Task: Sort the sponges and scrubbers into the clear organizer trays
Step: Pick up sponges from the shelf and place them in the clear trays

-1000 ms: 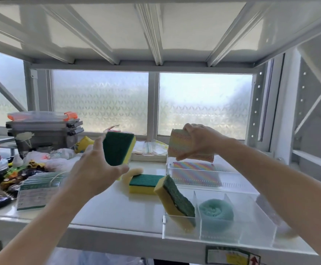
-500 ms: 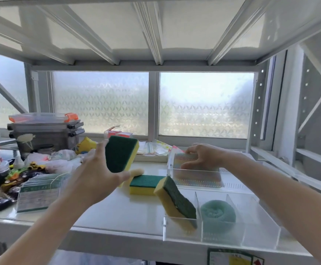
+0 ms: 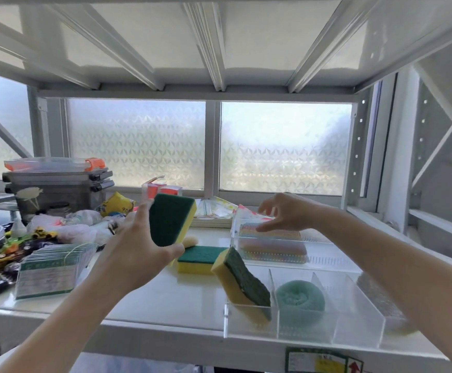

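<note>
My left hand grips a green-and-yellow sponge upright above the shelf. A second such sponge lies flat on the shelf. A third sponge leans in the left compartment of the front clear tray; a teal round scrubber sits in the compartment beside it. My right hand hovers with relaxed fingers over the rear clear tray, just above the rainbow-striped sponges stacked inside.
Clutter fills the shelf's left side: a stack of green-labelled card packs, toy cars, plastic bags, grey lidded boxes. A frosted window runs behind. The shelf above hangs low overhead. A post stands at the right.
My right hand lowered the rainbow sponge into the rear tray and let go, fingers now lifted off it. My left hand kept its sponge raised, drifting slightly right.
</note>
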`<action>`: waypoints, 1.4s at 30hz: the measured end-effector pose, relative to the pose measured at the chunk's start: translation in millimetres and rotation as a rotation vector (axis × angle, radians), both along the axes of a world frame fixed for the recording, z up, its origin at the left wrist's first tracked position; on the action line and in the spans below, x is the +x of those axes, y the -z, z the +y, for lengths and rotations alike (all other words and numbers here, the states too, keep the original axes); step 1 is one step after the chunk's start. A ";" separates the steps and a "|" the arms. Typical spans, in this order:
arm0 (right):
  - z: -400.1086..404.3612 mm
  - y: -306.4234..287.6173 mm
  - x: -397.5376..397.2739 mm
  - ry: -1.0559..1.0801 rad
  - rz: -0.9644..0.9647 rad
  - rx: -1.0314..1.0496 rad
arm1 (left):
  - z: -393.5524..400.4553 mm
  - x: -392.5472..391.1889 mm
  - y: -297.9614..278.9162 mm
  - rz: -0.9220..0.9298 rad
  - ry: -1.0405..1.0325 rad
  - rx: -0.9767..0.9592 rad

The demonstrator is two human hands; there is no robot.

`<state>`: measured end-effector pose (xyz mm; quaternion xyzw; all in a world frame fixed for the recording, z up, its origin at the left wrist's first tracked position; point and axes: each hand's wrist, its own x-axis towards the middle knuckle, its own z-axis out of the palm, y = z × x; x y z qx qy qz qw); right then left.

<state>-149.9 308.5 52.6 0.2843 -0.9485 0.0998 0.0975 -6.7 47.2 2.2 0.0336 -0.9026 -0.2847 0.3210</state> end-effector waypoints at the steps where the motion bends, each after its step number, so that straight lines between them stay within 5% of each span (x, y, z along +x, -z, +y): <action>1: 2.7 -5.1 0.4 0.033 -0.004 0.005 | -0.7 0.6 -0.1 -0.004 0.001 0.003; 12: 40.3 -32.3 18.3 0.253 -0.062 0.116 | 14.2 8.5 -17.5 0.001 0.088 0.018; 21: 98.7 -47.4 43.6 0.367 -0.066 0.097 | 86.8 -34.6 -60.0 -0.102 0.420 0.149; 31: 184.0 -48.1 63.1 0.512 -0.097 0.065 | 214.8 -93.1 -72.3 -0.330 0.619 0.024; 42: 210.9 -30.6 58.4 0.498 -0.101 0.055 | 254.4 -127.9 -55.0 -0.630 0.626 -0.271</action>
